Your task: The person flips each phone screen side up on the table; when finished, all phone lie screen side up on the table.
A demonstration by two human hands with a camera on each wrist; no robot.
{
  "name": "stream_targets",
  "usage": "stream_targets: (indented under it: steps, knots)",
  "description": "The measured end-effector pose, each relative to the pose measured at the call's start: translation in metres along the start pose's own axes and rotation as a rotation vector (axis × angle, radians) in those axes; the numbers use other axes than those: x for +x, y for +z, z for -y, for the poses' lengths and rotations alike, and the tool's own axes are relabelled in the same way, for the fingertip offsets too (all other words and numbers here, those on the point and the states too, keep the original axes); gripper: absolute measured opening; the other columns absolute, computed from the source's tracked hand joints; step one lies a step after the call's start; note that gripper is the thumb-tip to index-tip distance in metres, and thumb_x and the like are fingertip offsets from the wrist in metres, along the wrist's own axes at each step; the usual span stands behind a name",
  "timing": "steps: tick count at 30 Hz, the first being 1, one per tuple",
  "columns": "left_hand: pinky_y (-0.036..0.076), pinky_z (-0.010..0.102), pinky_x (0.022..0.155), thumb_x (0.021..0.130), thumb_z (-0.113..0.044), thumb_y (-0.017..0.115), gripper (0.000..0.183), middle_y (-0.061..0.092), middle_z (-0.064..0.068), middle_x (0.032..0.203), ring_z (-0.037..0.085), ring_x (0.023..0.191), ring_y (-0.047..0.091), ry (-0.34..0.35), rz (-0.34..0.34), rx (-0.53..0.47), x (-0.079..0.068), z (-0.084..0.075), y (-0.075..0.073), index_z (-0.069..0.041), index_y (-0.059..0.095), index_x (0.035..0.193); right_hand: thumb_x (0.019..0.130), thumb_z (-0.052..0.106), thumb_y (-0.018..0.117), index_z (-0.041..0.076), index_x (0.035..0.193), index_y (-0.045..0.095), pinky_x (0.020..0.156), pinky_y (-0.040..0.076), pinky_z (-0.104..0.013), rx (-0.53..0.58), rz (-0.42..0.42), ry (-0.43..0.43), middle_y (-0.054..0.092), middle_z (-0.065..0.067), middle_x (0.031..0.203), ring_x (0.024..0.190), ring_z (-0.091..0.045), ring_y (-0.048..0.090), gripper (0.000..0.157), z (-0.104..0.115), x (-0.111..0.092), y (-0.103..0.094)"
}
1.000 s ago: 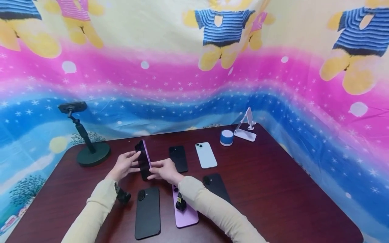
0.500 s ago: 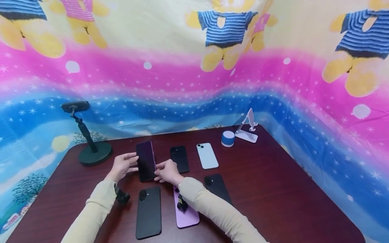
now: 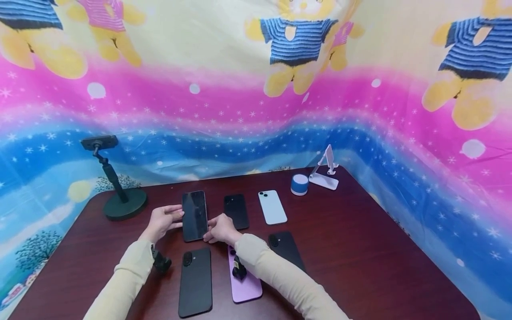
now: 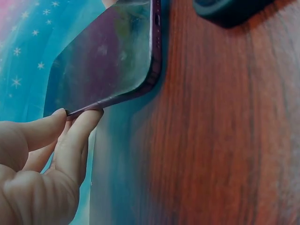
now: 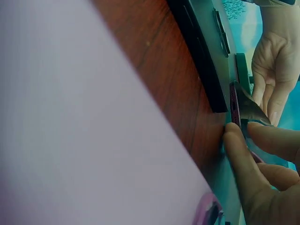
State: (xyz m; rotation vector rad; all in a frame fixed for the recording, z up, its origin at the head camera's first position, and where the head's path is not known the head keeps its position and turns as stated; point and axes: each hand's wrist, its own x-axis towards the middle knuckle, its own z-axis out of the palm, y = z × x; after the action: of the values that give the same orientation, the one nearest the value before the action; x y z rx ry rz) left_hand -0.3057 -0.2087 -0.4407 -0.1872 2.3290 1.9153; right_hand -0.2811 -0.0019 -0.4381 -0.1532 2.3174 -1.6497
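Note:
Between my two hands is a smartphone, its dark, glossy screen facing up and a pinkish-purple frame showing in the left wrist view. My left hand pinches its left edge between thumb and fingers. At the lower right edge, my right hand pinches it with thumb and forefinger. The phone is at or just above the tabletop; I cannot tell whether it touches. Nearest to the right hand lie a black phone and, partly under the right wrist, a lavender phone.
Two dark phones lie face down, one front left and one right of the right forearm. A white phone, a blue-white cylinder and a white folding stand are at the back. A dark green stand occupies the left.
The held phone has turned from nearly edge-on to screen up and been lowered towards the table. Both hands have stayed on its sides, shifting slightly.

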Motion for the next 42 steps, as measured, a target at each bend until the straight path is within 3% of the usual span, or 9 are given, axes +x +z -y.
stream_targets:
  steps: [4,9,14,17,21,24,27,36,42]
  knots:
    - [0.057,0.034,0.082,0.097,-0.007,0.054,0.051,0.04,0.033,0.142,0.008,0.1,0.063,-0.002,-0.003,0.006,0.0,0.001,0.002,0.008,0.037,0.142,0.069,-0.006,0.079,-0.003,0.114,0.068,0.058,0.056,-0.022,-0.104,-0.033,-0.03,0.062,0.003,0.069,0.068,-0.01,0.068,0.046,-0.004,0.003,0.001]
    - [0.057,0.033,0.081,0.096,-0.006,0.056,0.05,0.044,0.033,0.139,0.004,0.09,0.063,-0.005,-0.037,0.022,0.004,0.0,0.004,0.009,0.04,0.14,0.065,0.004,0.085,0.0,0.104,0.074,0.062,0.051,-0.016,-0.284,-0.099,-0.072,0.067,0.001,0.062,0.059,-0.007,0.064,0.04,-0.002,0.004,0.003]
    - [0.057,0.032,0.08,0.096,-0.005,0.055,0.049,0.045,0.033,0.137,0.003,0.086,0.063,-0.009,-0.032,0.019,0.005,0.002,0.005,0.011,0.04,0.139,0.064,0.009,0.088,0.001,0.105,0.074,0.071,0.052,-0.018,-0.358,-0.143,-0.064,0.072,-0.005,0.067,0.069,-0.013,0.067,0.045,0.0,0.003,0.006]
    - [0.057,0.032,0.08,0.096,-0.004,0.054,0.048,0.045,0.034,0.138,0.004,0.088,0.063,-0.017,-0.025,0.018,0.005,0.004,0.005,0.011,0.04,0.139,0.064,0.011,0.088,0.003,0.108,0.073,0.081,0.053,-0.022,-0.381,-0.155,-0.027,0.074,-0.006,0.085,0.089,-0.018,0.067,0.047,0.001,0.003,0.008]
    - [0.057,0.033,0.08,0.097,-0.004,0.053,0.047,0.044,0.034,0.137,0.017,0.101,0.065,-0.023,-0.023,0.036,0.003,0.005,0.007,0.012,0.04,0.139,0.066,0.012,0.088,0.003,0.111,0.071,0.091,0.051,-0.028,-0.385,-0.153,0.023,0.069,-0.009,0.112,0.114,-0.025,0.058,0.049,0.003,0.004,0.01]
    - [0.057,0.033,0.08,0.097,-0.004,0.052,0.046,0.044,0.036,0.137,0.033,0.117,0.059,-0.026,-0.026,0.049,0.003,0.005,0.008,0.013,0.04,0.138,0.067,0.012,0.087,0.003,0.113,0.07,0.094,0.05,-0.03,-0.397,-0.147,0.023,0.068,-0.01,0.116,0.12,-0.027,0.054,0.049,0.004,0.003,0.011]
    - [0.057,0.033,0.079,0.097,-0.004,0.052,0.048,0.042,0.037,0.137,0.038,0.123,0.053,-0.03,-0.018,0.056,0.003,0.006,0.008,0.015,0.038,0.138,0.069,0.013,0.086,0.003,0.113,0.07,0.095,0.049,-0.029,-0.434,-0.142,0.011,0.069,-0.008,0.115,0.122,-0.027,0.054,0.048,0.005,0.003,0.011]
    - [0.058,0.031,0.078,0.095,-0.001,0.054,0.049,0.04,0.038,0.138,0.016,0.099,0.066,-0.046,0.002,0.044,0.003,0.007,0.008,0.015,0.037,0.138,0.072,0.016,0.084,0.002,0.115,0.069,0.096,0.048,-0.027,-0.508,-0.138,-0.02,0.069,-0.009,0.115,0.118,-0.027,0.056,0.048,0.005,0.005,0.013]
    - [0.057,0.03,0.078,0.095,0.0,0.053,0.047,0.039,0.039,0.138,0.016,0.096,0.068,-0.053,0.016,0.052,0.004,0.007,0.007,0.018,0.038,0.136,0.072,0.015,0.083,0.001,0.116,0.069,0.099,0.046,-0.028,-0.508,-0.148,-0.022,0.069,-0.009,0.116,0.12,-0.028,0.055,0.049,0.004,0.006,0.015]
